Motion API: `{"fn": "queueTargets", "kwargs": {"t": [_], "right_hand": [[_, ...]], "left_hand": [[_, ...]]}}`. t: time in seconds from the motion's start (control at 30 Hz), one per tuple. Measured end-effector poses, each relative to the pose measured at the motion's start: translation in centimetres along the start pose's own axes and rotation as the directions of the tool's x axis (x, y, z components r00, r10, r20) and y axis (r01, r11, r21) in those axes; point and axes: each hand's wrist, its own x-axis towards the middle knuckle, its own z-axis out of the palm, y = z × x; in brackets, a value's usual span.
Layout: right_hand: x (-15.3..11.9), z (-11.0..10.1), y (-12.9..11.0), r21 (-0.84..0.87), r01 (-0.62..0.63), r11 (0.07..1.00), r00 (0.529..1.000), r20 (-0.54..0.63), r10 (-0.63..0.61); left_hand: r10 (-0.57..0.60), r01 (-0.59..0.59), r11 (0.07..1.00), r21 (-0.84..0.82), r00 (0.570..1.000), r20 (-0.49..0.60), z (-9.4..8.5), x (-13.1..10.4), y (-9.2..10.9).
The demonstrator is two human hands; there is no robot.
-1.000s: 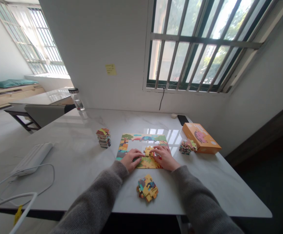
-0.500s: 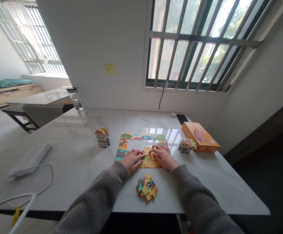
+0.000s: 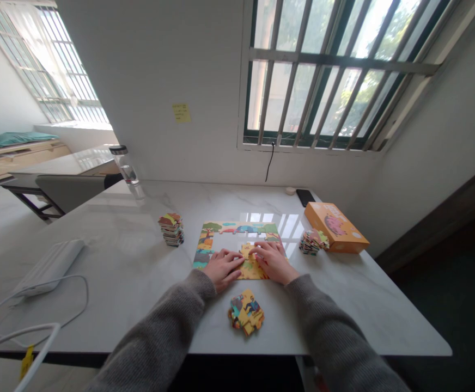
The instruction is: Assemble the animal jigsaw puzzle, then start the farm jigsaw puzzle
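A partly assembled jigsaw puzzle (image 3: 217,227) lies flat on the white table, its border joined around an open middle. My left hand (image 3: 223,268) rests over its lower left part, with fingers stretched toward the yellow pieces. My right hand (image 3: 275,262) lies over the lower right part, fingers extended and slightly bent, their tips at a yellow puzzle piece (image 3: 246,249). Neither hand lifts anything. The fingers hide some of the pieces beneath. Closer to me, a loose pile of puzzle pieces (image 3: 246,313) sits near the table's front edge.
Stacks of puzzle pieces stand on the left (image 3: 171,229) and right (image 3: 313,243). Beside the right stack is an orange box (image 3: 336,228), with a black phone (image 3: 304,197) behind. A bottle (image 3: 126,165) stands far left. A white device (image 3: 52,267) and cables lie nearer on that side.
My left fingertips have shifted slightly right on the yellow pieces. My right hand stays almost in place. The whole view has moved a little.
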Motion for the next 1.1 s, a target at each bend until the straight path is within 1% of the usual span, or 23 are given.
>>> {"fn": "queueTargets", "kwargs": {"t": [0.23, 0.37, 0.43, 0.5, 0.57, 0.63, 0.7, 0.8, 1.0, 1.1], "right_hand": [[0.1, -0.2, -0.5, -0.030, 0.002, 1.000, 1.000, 0.012, -0.002], [0.1, -0.2, -0.2, -0.002, 0.019, 1.000, 1.000, 0.018, -0.019], [0.2, -0.3, 0.5, 0.030, 0.016, 0.999, 1.000, -0.017, -0.016], [0.3, -0.7, 1.7, 0.063, -0.013, 0.998, 0.995, -0.099, 0.019], [0.4, -1.2, 3.0, 0.080, -0.065, 0.995, 0.980, -0.183, 0.078], [0.3, -1.7, 3.9, 0.073, -0.101, 0.992, 0.972, -0.207, 0.114], [0.1, -1.9, 4.3, 0.064, -0.098, 0.993, 0.977, -0.182, 0.108], [0.0, -1.8, 3.8, 0.076, -0.054, 0.996, 0.988, -0.140, 0.064], [-0.1, -0.9, 1.2, 0.121, 0.064, 0.991, 0.998, -0.034, -0.060], [-0.2, -0.8, 0.4, 0.116, 0.074, 0.990, 0.997, -0.018, -0.072]], "left_hand": [[-0.013, 0.013, 1.000, 0.023, 1.000, 0.028, -0.2, 0.1, 0.3], [-0.018, 0.018, 1.000, 0.013, 0.999, 0.041, -0.4, 0.1, 0.3], [-0.015, 0.015, 1.000, 0.004, 0.999, 0.032, -0.4, 0.1, 0.2], [-0.014, 0.014, 1.000, -0.005, 1.000, 0.022, -0.4, 0.0, 0.1], [-0.010, 0.011, 1.000, -0.014, 1.000, 0.014, -0.4, 0.0, 0.1], [-0.005, 0.005, 1.000, -0.023, 1.000, 0.004, -0.4, 0.0, 0.0], [-0.001, 0.001, 1.000, -0.032, 1.000, -0.002, -0.5, 0.0, 0.0], [0.003, -0.002, 0.999, -0.041, 1.000, 0.003, -0.5, -0.1, 0.0], [0.022, -0.021, 0.998, -0.051, 0.999, 0.023, -0.4, -0.1, -0.1], [0.015, -0.014, 0.999, -0.050, 0.999, 0.029, -0.6, -0.1, 0.0]]}}
